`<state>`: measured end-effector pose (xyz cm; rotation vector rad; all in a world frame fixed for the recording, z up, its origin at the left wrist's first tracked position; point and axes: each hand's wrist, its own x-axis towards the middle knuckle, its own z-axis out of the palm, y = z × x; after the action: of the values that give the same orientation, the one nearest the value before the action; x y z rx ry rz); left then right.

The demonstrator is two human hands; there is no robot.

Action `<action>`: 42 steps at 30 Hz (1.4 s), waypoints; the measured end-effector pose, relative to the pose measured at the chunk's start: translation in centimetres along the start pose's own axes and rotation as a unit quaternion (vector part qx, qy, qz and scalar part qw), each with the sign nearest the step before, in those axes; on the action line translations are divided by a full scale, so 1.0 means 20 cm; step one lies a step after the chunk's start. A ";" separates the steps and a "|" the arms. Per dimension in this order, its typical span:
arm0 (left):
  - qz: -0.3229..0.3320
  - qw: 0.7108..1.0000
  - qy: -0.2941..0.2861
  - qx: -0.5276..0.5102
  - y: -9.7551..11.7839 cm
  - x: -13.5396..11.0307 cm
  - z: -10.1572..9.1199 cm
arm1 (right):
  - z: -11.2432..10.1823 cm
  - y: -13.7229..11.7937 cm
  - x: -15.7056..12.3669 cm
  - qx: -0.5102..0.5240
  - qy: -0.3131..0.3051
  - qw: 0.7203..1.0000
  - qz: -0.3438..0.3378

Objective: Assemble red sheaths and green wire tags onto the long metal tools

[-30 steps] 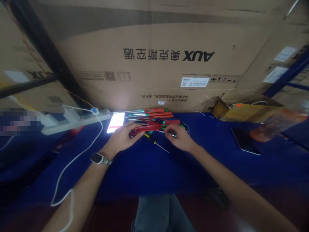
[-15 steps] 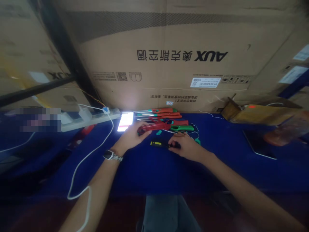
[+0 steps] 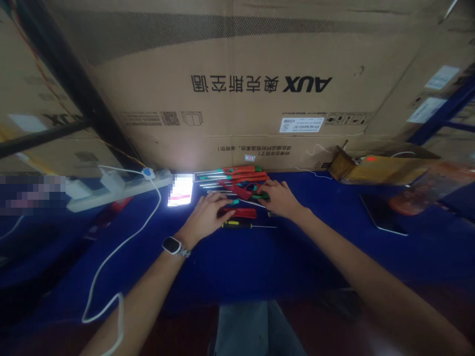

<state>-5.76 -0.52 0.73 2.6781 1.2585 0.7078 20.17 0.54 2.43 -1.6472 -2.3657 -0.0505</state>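
My left hand [image 3: 208, 213], with a watch on its wrist, is closed at the left end of a red lighter casing [image 3: 245, 213]. A small teal piece [image 3: 234, 201] shows beside its fingertips. My right hand [image 3: 282, 199] has its fingers closed around the green handle of a lighter [image 3: 264, 196], mostly hidden under them. Between and behind the hands lies a row of long-necked lighters [image 3: 245, 176] with red and orange handles and metal tubes. Nearest to me is a black and yellow screwdriver [image 3: 236, 225], its shaft pointing right, in neither hand.
A lit phone [image 3: 180, 190] lies left of the lighters, near a white power strip [image 3: 115, 190] with a cable. A dark tablet-like device [image 3: 382, 213], an orange-tinted bottle [image 3: 411, 195] and an open box [image 3: 386, 170] are to the right. Large cartons [image 3: 237, 113] stand behind the blue tabletop [image 3: 315, 257].
My right hand has let go of the screwdriver, which now lies on the table, and has moved up to the green lighter. The red casing by my left hand is now lower, nearer to me.
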 end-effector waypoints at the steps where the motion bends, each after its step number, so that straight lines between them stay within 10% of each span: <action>1: -0.003 1.000 0.012 0.011 0.00 0.00 0.00 | 0.00 0.01 0.02 -0.002 0.001 1.000 -0.007; 26: -0.031 0.998 0.035 -0.052 -0.09 0.39 0.13 | 0.00 0.12 0.38 0.092 0.061 0.994 -0.004; 33: 0.055 0.993 0.004 -0.109 -0.01 0.41 0.13 | -0.02 0.20 0.11 0.184 0.112 0.976 -0.039; 42: 0.110 0.984 -0.134 -0.048 0.11 0.48 0.14 | -0.02 0.30 -0.19 0.132 0.033 0.990 0.045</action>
<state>2.31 5.59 2.37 2.7424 0.8540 0.3959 27.10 -0.84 1.26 -1.5943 -2.1406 0.2118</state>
